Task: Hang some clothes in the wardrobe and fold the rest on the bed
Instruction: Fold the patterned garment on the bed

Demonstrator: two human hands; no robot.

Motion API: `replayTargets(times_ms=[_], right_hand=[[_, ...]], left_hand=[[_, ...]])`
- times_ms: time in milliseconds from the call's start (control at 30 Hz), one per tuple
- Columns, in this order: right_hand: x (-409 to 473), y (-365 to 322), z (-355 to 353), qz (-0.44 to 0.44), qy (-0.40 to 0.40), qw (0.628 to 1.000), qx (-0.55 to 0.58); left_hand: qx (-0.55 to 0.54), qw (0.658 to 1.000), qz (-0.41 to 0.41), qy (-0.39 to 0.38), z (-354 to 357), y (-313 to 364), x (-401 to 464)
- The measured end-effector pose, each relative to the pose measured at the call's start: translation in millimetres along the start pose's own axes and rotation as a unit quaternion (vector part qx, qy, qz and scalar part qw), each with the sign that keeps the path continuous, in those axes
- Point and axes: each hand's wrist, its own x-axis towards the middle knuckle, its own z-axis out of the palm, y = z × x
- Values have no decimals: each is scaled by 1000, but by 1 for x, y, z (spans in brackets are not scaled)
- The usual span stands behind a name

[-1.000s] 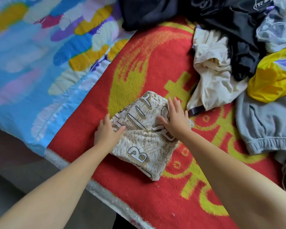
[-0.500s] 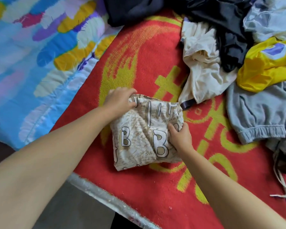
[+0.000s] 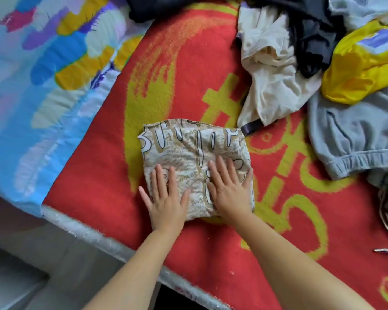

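**Both palms pressing a folded printed garment near the blanket's front edge**

Reaching forward from the lower frame with both forearms bare. Left hand [image 3: 165,199] lying flat, fingers straight and slightly spread, pressing the near-left part of the folded printed garment [image 3: 193,151], heel of the palm hanging over its near edge onto the red blanket [image 3: 94,189]. Right hand [image 3: 230,189] lying flat just beside it, fingers straight and pointing away from the body, covering the near-right part of the bundle, thumb towards the left hand. Gripping nothing with either hand; only pressing down with open palms.

Resting as a roughly square, beige bundle with large outlined letters, sides running about parallel to the blanket's front edge, no clear long axis. Sitting near that front edge, towards its left half.

Lying unfolded towards the blanket's far right corner: a cream garment [image 3: 276,81] just beyond the bundle's far-right corner, a dark garment [image 3: 311,34], a yellow garment [image 3: 363,68] and a grey garment [image 3: 356,135] with an elastic cuff. Spreading along the blanket's left edge: a blue patterned quilt [image 3: 31,86].
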Motion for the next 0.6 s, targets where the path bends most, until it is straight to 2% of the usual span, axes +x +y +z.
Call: replayTargets(times_ms=[100,200,267,333,400,500,567,600], right_hand=[[-11,40,2,69,-40,997,11],[-20,52,-15,221,-20,961,166],[-26,45,-23,266,-30,932,246],[-29,39,-25,246,-52,940,229],[-25,42,-27,230,-31,957,172],[-19,50,-23,221,-53,968,102],[-17,48,-21,215,-80,970,77],[-15,45,-23,219,-75,970,75]], left_hand=[[-47,996,-70,-33,-2,-18,2],[-165,966,-195,28,-12,-17,-5],[-236,933,-268,37,-13,-14,-17],[-277,925,-261,10,-12,-14,-25],[-278,936,-218,12,-18,-21,-22],[-151,978,-142,-30,-19,-36,-15],[-90,987,-128,-44,-18,-40,-14],[-86,988,-124,-26,-20,-41,-14]])
